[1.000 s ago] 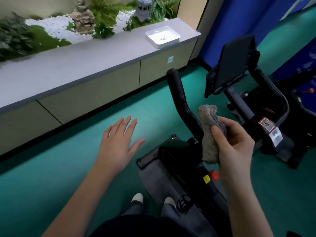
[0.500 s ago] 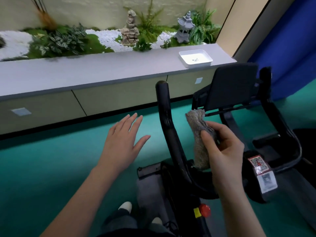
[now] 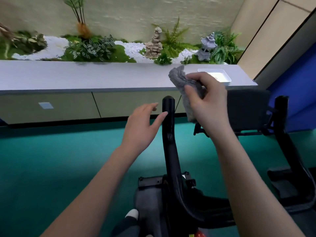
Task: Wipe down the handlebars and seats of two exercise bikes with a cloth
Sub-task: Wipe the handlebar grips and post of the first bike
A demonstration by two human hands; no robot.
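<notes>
The black left handlebar (image 3: 168,120) of an exercise bike rises in the middle of the head view, its rounded tip uppermost. My right hand (image 3: 207,100) grips a bunched grey cloth (image 3: 183,84) just right of and above that tip, apart from the bar. Beside the bar on its left hovers my left hand (image 3: 142,125), fingers relaxed, the thumb tip close to the bar. The bike's black console screen (image 3: 246,108) and right handlebar (image 3: 282,120) stand to the right. No seat is in view.
A long grey counter (image 3: 85,77) with cabinets runs across behind the bike, carrying a white tray (image 3: 222,75) at its right end. Plants, white pebbles and stone ornaments lie behind it. Green floor (image 3: 51,159) spreads to the left; a blue panel (image 3: 294,79) stands at right.
The view has tilted upward. My right hand has raised the cloth from beside the bar's middle to above its tip. My left hand has moved closer to the bar.
</notes>
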